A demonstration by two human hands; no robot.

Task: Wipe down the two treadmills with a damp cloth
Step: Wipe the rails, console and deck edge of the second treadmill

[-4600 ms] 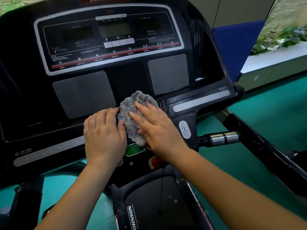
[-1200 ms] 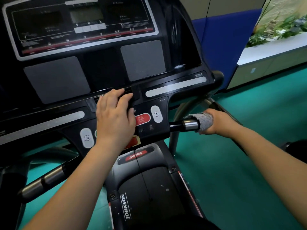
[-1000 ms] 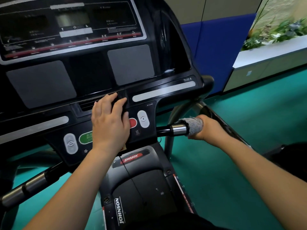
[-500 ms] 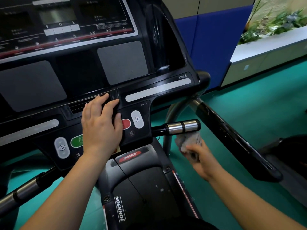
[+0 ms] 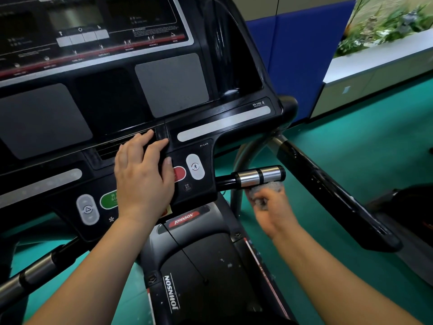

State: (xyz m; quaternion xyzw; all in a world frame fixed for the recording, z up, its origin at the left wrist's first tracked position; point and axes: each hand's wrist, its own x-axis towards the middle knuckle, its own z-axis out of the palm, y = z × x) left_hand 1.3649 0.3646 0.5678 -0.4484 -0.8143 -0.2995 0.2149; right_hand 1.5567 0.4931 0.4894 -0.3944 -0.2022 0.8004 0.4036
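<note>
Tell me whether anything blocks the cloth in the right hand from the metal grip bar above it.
Nothing visible does. The right hand grips the cloth directly beneath the metal grip bar, with no object between them; motion blur hides whether they touch.

Black treadmill console (image 5: 112, 109), grey cloth (image 5: 266, 190), teal floor (image 5: 365, 165).

Bright even indoor light; glare on glossy console (image 5: 225, 113); right hand (image 5: 273, 211) motion-blurred; edges bowed

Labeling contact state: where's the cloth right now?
Head view, right of centre: the cloth is bunched in the right hand, just below the right-side chrome handgrip.
</note>
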